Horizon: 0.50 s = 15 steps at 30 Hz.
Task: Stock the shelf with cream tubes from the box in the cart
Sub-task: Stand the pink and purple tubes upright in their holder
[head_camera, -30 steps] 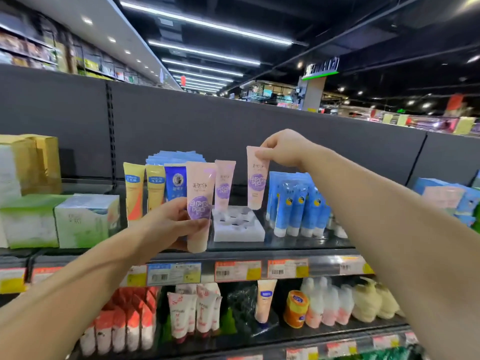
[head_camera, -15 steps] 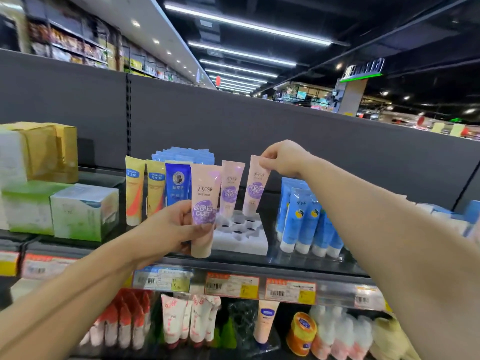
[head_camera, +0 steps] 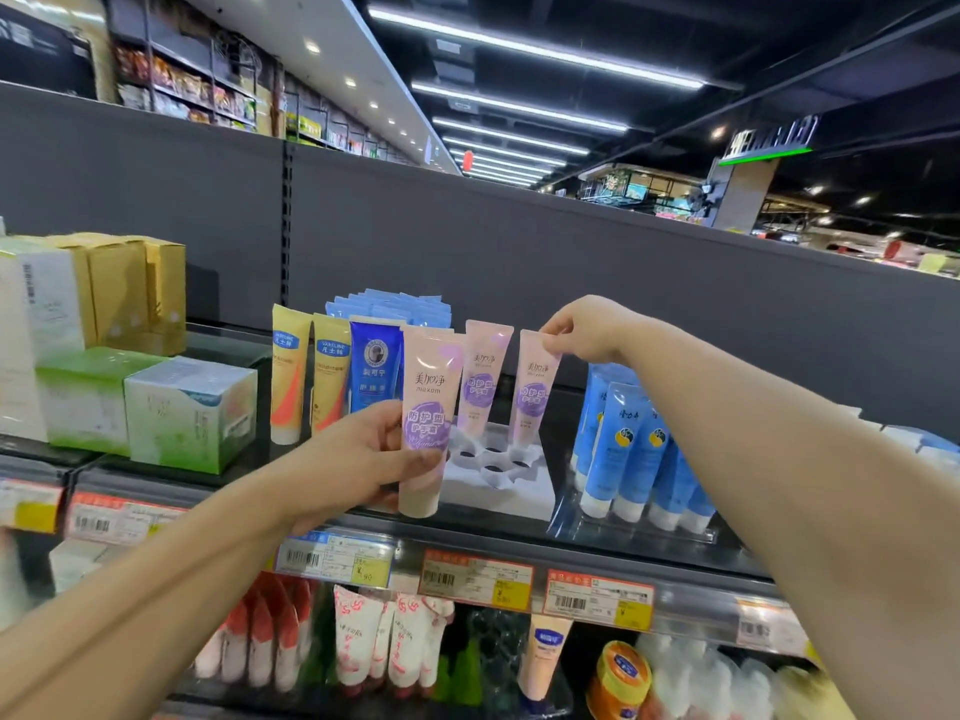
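Observation:
My left hand (head_camera: 358, 459) grips a pink cream tube with a purple label (head_camera: 428, 407), cap down, in front of the shelf edge. My right hand (head_camera: 587, 327) pinches the crimped top of a second pink tube (head_camera: 535, 392); its cap sits at a hole of the white holder tray (head_camera: 511, 483) on the shelf (head_camera: 519, 532). A third pink tube (head_camera: 483, 379) stands upright in the tray just left of it. The cart and the box are out of view.
Yellow tubes (head_camera: 288, 374) and a blue tube (head_camera: 374, 376) stand left of the tray, blue tubes (head_camera: 631, 449) in a clear holder to its right. Green and white boxes (head_camera: 189, 413) sit further left. Price tags line the shelf front; more products fill the lower shelf.
My right hand has lowered its pink tube from above the tray down to a hole beside the standing tube. My left hand still holds its tube at the shelf edge.

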Tool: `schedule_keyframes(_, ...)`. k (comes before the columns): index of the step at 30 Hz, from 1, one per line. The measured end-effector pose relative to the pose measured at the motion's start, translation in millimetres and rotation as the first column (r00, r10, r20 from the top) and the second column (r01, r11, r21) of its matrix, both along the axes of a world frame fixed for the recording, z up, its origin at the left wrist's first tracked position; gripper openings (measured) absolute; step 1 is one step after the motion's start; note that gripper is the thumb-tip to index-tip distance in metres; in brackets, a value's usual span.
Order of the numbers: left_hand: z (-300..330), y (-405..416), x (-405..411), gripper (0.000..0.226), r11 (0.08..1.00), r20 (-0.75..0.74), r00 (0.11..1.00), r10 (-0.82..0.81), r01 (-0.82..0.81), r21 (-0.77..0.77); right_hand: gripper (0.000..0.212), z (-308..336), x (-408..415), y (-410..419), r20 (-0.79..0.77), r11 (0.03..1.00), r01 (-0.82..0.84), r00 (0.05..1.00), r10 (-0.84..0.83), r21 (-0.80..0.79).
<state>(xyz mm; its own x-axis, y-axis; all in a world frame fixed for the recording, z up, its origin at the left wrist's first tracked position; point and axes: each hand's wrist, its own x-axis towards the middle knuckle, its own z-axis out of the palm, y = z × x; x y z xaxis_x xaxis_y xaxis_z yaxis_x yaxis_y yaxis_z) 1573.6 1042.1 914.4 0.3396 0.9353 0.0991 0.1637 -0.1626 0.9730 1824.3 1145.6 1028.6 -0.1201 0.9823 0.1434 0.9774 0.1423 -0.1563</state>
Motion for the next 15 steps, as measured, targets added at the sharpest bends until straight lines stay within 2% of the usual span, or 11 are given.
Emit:
schedule_keyframes(2, 2.6, 1.5, 4.2, 0.028, 1.000, -0.019, 1.000, 0.001, 0.000, 0.018, 0.024, 5.1, 0.7, -2.3, 0.023, 1.000, 0.008, 1.000, -0.008, 0.022)
schedule_keyframes(4, 4.8, 3.7, 9.1, 0.026, 0.999, -0.020, 1.000, -0.011, 0.012, 0.034, 0.026, 13.2, -2.8, -10.2, 0.006, 0.990, -0.011, 1.000, 0.010, 0.143)
schedule_keyframes(6, 6.9, 6.0, 13.9, 0.027, 0.998, -0.026, 0.999, -0.021, 0.022, 0.052, 0.023, 23.0, -11.5, -25.4, -0.152, 0.967, -0.070, 0.982, 0.109, 0.247)
schedule_keyframes(8, 9.3, 9.2, 19.9, 0.029, 0.997, -0.044, 0.999, -0.023, 0.026, 0.075, 0.031, 32.3, -23.1, -46.6, -0.294, 0.971, -0.181, 0.930, 0.221, 0.158)
schedule_keyframes(9, 10.4, 11.6, 23.5, 0.030, 0.995, -0.057, 0.998, -0.017, 0.022, 0.094, 0.032, 35.1, -28.2, -56.9, -0.281, 0.967, -0.244, 0.926, 0.253, 0.067)
schedule_keyframes(11, 12.9, 16.5, 32.2, 0.027, 0.990, -0.085, 0.996, 0.001, 0.011, 0.140, 0.021, 34.4, -34.4, -67.2, -0.169, 0.944, -0.326, 0.934, 0.313, -0.050)
schedule_keyframes(13, 14.5, 20.7, 39.4, 0.023, 0.985, -0.072, 0.997, 0.031, -0.018, 0.170, 0.010, 31.8, -34.4, -65.5, -0.127, 0.942, -0.335, 0.935, 0.331, -0.012)
schedule_keyframes(15, 14.7, 22.2, 41.8, 0.021, 0.967, -0.113, 0.990, 0.079, -0.048, 0.251, 0.009, 31.0, -30.3, -60.0, -0.181, 0.949, -0.309, 0.931, 0.316, 0.071)
